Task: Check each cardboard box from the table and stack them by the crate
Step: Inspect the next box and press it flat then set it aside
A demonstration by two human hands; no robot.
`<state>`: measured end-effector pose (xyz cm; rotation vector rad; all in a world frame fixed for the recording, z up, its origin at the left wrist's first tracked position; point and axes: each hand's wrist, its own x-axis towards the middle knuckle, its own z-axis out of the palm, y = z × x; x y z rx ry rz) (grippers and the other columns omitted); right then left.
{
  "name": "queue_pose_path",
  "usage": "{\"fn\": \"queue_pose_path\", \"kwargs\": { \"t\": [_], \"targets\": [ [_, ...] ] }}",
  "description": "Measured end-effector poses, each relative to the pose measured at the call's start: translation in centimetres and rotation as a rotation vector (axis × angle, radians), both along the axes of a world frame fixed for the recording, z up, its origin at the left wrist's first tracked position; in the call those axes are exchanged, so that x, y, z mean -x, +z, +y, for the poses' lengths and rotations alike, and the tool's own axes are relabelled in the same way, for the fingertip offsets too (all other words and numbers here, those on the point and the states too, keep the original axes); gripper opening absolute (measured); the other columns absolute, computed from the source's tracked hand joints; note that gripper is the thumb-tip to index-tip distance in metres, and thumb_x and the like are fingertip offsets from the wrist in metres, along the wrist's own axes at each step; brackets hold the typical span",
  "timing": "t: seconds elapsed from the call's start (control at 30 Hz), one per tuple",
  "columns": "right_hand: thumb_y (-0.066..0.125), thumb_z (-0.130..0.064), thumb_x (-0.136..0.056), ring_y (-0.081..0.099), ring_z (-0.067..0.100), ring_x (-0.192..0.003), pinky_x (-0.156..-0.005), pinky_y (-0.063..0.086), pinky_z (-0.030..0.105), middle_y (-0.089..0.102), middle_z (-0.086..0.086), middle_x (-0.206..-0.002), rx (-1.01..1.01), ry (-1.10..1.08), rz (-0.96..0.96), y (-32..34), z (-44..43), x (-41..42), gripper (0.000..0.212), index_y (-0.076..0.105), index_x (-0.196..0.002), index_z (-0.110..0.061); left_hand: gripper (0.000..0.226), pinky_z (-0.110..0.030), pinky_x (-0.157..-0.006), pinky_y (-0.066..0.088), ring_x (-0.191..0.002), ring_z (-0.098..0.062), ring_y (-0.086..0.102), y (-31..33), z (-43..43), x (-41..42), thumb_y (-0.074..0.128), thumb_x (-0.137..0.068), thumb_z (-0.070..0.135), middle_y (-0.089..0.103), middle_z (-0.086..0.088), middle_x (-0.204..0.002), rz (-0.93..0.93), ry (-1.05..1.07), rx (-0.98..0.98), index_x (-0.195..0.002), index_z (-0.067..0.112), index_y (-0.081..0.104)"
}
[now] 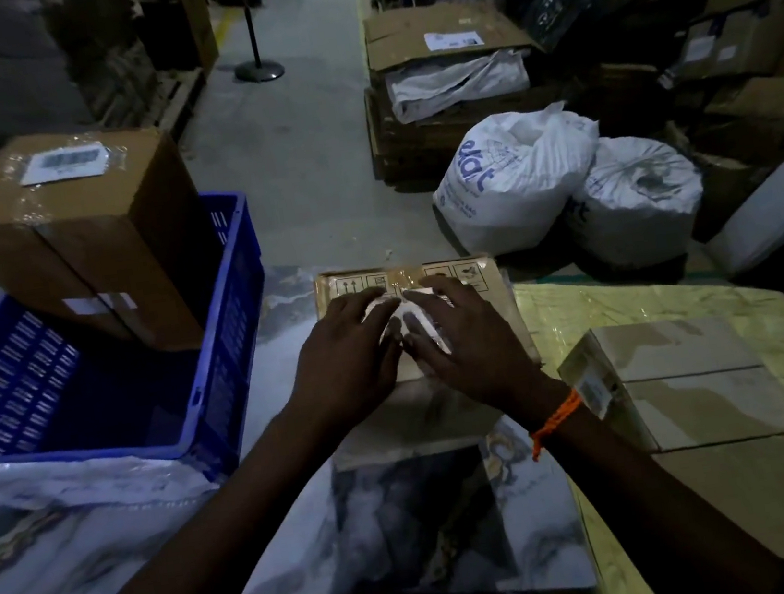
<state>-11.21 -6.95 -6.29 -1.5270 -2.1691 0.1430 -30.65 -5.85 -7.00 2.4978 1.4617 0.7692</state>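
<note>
2 flat hands, left hand [348, 360] and right hand [468, 336], gripping nothing, are pressed on the cardboard box [480, 279], which could be pushed off the table [386, 524].

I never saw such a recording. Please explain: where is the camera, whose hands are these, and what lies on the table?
No machine here: one camera, worn on a person's head, looks down at their own bare hands. The left hand and the right hand press, fingers fairly straight, on a flat brown cardboard box with a white label, on the marble-patterned table. Neither grips anything. Left stands a blue plastic crate with a tall brown cardboard box at its far end. A pale cardboard box lies at the right.
</note>
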Motion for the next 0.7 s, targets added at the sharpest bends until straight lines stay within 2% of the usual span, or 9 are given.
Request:
{"fn": "queue_pose_path", "kwargs": {
  "t": [0.1,0.17,0.3,0.4,0.53,0.6,0.7],
  "targets": [
    [0.038,-0.043,-0.100,0.055,0.032,-0.130,-0.106,0.047,0.046,0.060,0.016,-0.141,0.056,-0.054,-0.109,-0.2,0.9,1.1,0.056,0.063,-0.136,-0.008,0.042,-0.042,-0.106,0.045,-0.133,-0.031,0.051,0.1,1.1,-0.7,0.056,-0.098,0.025,0.057,-0.011,-0.145,0.119,0.012,0.062,-0.137,0.012,0.059],
    [0.031,-0.040,-0.100,0.057,0.032,-0.128,-0.106,0.046,0.046,0.062,0.016,-0.138,0.077,-0.072,-0.111,-0.3,0.8,1.3,0.059,0.064,-0.135,-0.007,0.040,-0.042,-0.101,0.048,-0.129,-0.032,0.054,0.3,1.3,-0.7,0.056,-0.095,0.024,0.060,-0.012,-0.141,0.161,0.018,0.062,-0.132,0.010,0.064],
    [0.035,-0.035,-0.100,0.060,0.031,-0.125,-0.106,0.047,0.045,0.066,0.015,-0.134,0.036,-0.095,-0.101,-0.8,0.1,1.1,0.053,0.067,-0.133,-0.007,0.039,-0.042,-0.094,0.052,-0.127,-0.032,0.056,0.7,0.6,-1.0,0.058,-0.093,0.024,0.061,-0.011,-0.140,0.229,0.020,0.059,-0.128,0.010,0.067],
    [0.035,-0.037,-0.100,0.060,0.031,-0.125,-0.105,0.046,0.045,0.065,0.017,-0.135,0.069,-0.076,-0.087,-0.4,-0.4,1.2,0.056,0.065,-0.133,-0.005,0.040,-0.042,-0.098,0.049,-0.131,-0.031,0.054,0.7,0.3,-1.0,0.056,-0.097,0.029,0.058,-0.011,-0.144,0.231,0.012,0.048,-0.132,0.010,0.064],
    [0.036,-0.043,-0.104,0.046,0.031,-0.141,-0.116,0.034,0.043,0.053,0.018,-0.150,0.162,0.031,-0.089,0.1,-1.4,-0.5,0.057,0.056,-0.144,-0.005,0.045,-0.042,-0.107,0.044,-0.136,-0.031,0.050,0.7,-0.1,-0.1,0.051,-0.100,0.037,0.054,-0.013,-0.148,0.195,-0.083,0.036,-0.136,0.011,0.060],
    [0.044,-0.037,-0.105,0.055,0.026,-0.133,-0.111,0.041,0.039,0.060,0.015,-0.142,0.145,0.070,-0.064,0.5,-2.3,-1.9,0.046,0.063,-0.136,-0.008,0.051,-0.040,-0.108,0.042,-0.135,-0.028,0.052,0.7,-1.0,0.7,0.042,-0.100,0.043,0.055,-0.011,-0.147,0.168,-0.168,0.031,-0.137,0.013,0.059],
    [0.050,-0.033,-0.100,0.070,0.020,-0.105,-0.090,0.058,0.034,0.074,0.009,-0.117,0.036,0.079,-0.022,1.0,-4.1,-4.0,0.037,0.076,-0.112,-0.009,0.053,-0.036,-0.111,0.040,-0.138,-0.019,0.049,0.0,-2.7,2.0,0.035,-0.100,0.045,0.055,-0.002,-0.149,0.112,-0.266,0.072,-0.140,0.020,0.060]
  ]
}}
